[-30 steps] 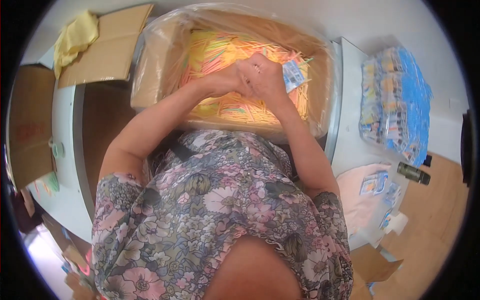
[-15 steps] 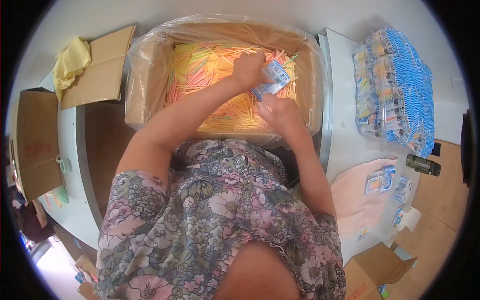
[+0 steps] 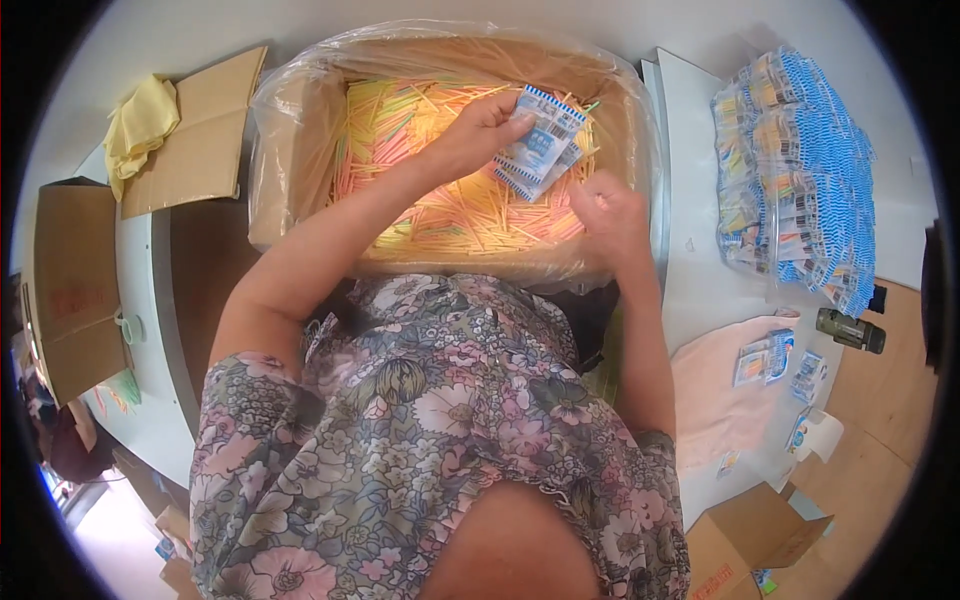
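Note:
My left hand point(image 3: 487, 130) is closed on small blue-and-white packets point(image 3: 540, 142), its thumb lying over their left edge. At least two overlap there, one partly behind the other. To their right, my right hand point(image 3: 612, 215) is closed, its fingers curled in; whether anything is inside cannot be seen. Both hands are above a large cardboard box point(image 3: 290, 170) lined with clear plastic point(image 3: 625, 130). Inside it lies a thick layer of thin sticks point(image 3: 410, 125) in yellow, pink, orange and green.
Stacked blue-edged packets point(image 3: 800, 170) fill a clear container on the right. A pink cloth point(image 3: 715, 385) bears a few packets point(image 3: 765, 358), near a dark green cylindrical object point(image 3: 850, 330). A yellow cloth point(image 3: 142, 125) hangs over a cardboard flap at left. Another carton point(image 3: 765, 535) stands lower right.
My left hand has drawn back left with the packets, which now show their blue-and-white faces. My right hand has let go of the packets and moved right.

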`<state>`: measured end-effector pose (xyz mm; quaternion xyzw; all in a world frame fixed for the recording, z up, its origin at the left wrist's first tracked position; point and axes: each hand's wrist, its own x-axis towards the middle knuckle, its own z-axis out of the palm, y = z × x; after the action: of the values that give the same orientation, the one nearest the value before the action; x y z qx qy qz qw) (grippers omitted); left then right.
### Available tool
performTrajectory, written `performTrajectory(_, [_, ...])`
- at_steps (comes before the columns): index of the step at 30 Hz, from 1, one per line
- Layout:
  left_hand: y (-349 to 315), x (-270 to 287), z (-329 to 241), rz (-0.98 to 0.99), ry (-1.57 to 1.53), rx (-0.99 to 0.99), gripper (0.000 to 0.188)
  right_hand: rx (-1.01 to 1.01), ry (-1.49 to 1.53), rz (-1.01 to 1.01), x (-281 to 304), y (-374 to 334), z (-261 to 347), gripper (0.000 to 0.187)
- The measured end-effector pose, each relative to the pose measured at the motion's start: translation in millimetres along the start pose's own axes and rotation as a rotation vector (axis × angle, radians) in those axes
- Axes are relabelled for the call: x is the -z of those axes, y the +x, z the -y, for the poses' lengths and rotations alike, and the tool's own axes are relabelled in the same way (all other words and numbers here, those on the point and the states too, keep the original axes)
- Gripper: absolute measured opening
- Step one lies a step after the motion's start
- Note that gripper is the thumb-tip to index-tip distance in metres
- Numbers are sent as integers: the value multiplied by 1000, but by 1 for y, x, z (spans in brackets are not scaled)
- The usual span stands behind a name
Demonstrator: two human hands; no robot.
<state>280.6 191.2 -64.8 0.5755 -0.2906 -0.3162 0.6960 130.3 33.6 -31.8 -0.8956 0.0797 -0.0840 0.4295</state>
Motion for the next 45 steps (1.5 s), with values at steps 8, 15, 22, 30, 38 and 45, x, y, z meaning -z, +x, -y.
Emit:
performTrajectory(8, [-37,17,-5,18,-45,81,21,559,-505,162,-3,10,-16,16])
performTrajectory(15, [-38,18,-6,16,14,69,11,-392,695,149,22,29,44,16])
performTrajectory(22, [-33,16,2,135,64,59,20,-503,711,290,27,50,54,14])
performTrajectory(30, [-31,15,1,176,41,66,22,-172,281,3,4,51,41,18])
performTrajectory(38, [-33,14,5,112,26,79,24,103,101,82,-2,41,53,14])
performTrajectory(45, [-29,3,8,115,46,87,26,367,-202,-280,-20,9,30,31])
